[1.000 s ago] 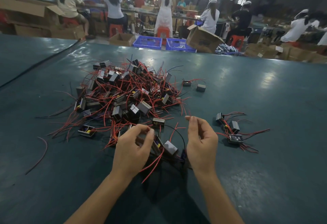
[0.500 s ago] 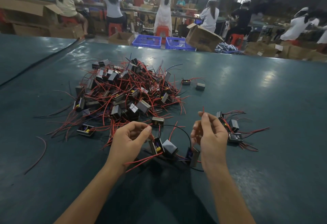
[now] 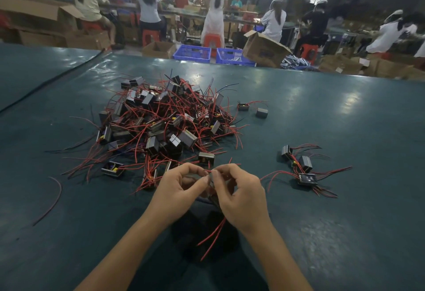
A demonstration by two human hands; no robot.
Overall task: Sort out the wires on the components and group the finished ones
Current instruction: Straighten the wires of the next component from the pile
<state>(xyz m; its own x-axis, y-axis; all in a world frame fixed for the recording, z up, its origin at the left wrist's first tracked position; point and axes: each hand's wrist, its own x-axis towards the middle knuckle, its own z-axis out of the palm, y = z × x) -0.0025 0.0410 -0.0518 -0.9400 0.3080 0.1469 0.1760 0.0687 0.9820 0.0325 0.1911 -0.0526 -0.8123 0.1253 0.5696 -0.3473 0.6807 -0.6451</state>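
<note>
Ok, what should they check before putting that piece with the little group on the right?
1. Left hand and right hand both pinch the component: ok.
2. Its red wires straightened: cannot tell, they hang below the hands.
3. Component free of the big pile: cannot tell, the wires lie close together there.
4. Bare table beside the finished group: ok.

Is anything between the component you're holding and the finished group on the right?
Nothing solid: the left hand and right hand pinch the component, and only trailing red wires from the finished group cross the table between.
</note>
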